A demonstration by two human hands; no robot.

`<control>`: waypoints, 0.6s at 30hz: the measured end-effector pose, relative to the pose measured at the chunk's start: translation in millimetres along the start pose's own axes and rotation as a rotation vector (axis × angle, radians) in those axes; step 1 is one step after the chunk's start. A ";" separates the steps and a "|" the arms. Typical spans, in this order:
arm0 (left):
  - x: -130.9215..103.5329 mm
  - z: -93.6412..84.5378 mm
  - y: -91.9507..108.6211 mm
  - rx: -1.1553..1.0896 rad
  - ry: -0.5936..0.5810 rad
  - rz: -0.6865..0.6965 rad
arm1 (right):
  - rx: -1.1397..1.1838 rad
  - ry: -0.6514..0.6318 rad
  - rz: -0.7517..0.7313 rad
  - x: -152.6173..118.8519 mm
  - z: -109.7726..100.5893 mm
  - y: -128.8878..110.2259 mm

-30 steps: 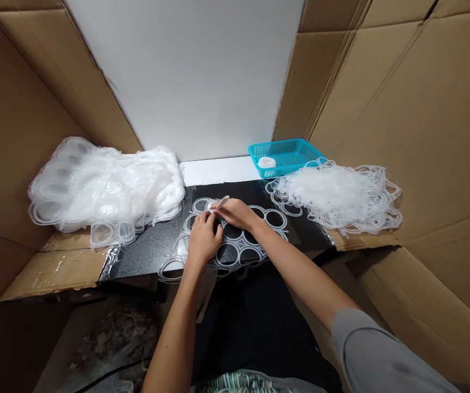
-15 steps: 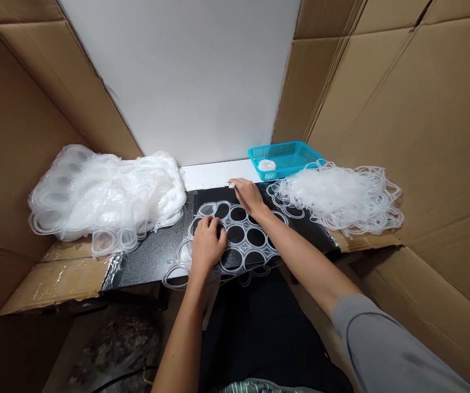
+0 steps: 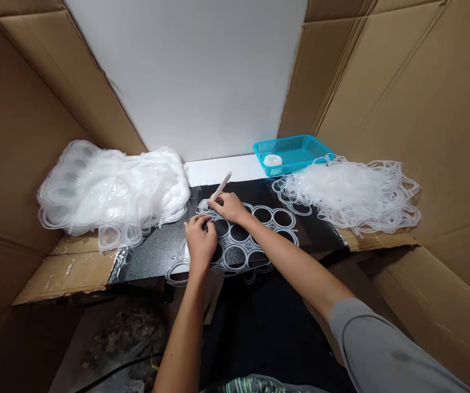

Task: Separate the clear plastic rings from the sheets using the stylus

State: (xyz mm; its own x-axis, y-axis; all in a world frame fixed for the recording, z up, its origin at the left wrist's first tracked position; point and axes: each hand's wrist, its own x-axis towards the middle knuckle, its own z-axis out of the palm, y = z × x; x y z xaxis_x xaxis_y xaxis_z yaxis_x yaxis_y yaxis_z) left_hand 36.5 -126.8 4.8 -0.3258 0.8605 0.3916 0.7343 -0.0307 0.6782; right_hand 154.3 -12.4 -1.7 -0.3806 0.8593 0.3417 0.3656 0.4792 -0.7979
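A clear plastic sheet with rows of ring outlines lies on the black work surface and reaches over its front edge. My right hand is closed on a thin whitish stick-like tool, held tilted, its lower end at the ring in the sheet's far left corner. That ring looks filled with clear film. Just nearer to me, my left hand rests on the left part of the sheet, its fingers apart and bent.
A heap of clear ring sheets lies on the left, another tangled heap on the right. Behind the right heap stands a blue basket holding a whitish round piece. Cardboard walls flank the surface.
My right hand has moved left and toward me, bringing the tool to the far left ring. My left hand has shifted slightly left. The view has tilted a little.
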 end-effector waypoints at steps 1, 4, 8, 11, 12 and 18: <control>-1.3 1.1 1.3 0.011 -0.012 0.006 | 0.013 -0.003 -0.004 0.7 -0.5 1.4; -4.7 3.3 5.5 0.036 -0.026 0.015 | 0.027 0.001 0.007 1.9 -1.6 3.3; -5.9 2.1 6.9 0.056 -0.027 0.021 | 0.022 -0.011 0.042 1.5 -1.2 2.8; -5.3 1.0 6.0 0.069 -0.030 0.029 | -0.009 -0.029 0.028 0.7 -1.5 1.8; -5.1 0.9 5.8 0.073 -0.029 0.031 | -0.019 -0.032 0.018 0.4 -1.6 1.5; -4.8 1.7 5.7 0.094 -0.021 0.041 | -0.062 -0.044 -0.002 -1.3 -2.3 -1.0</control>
State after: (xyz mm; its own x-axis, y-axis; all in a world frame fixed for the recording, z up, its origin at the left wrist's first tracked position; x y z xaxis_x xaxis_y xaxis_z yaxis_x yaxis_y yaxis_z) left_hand 43.3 -130.3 5.8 -0.2829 0.8700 0.4039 0.7998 -0.0185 0.6000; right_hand 156.4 -13.5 -0.2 -0.4181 0.8501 0.3202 0.4159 0.4926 -0.7645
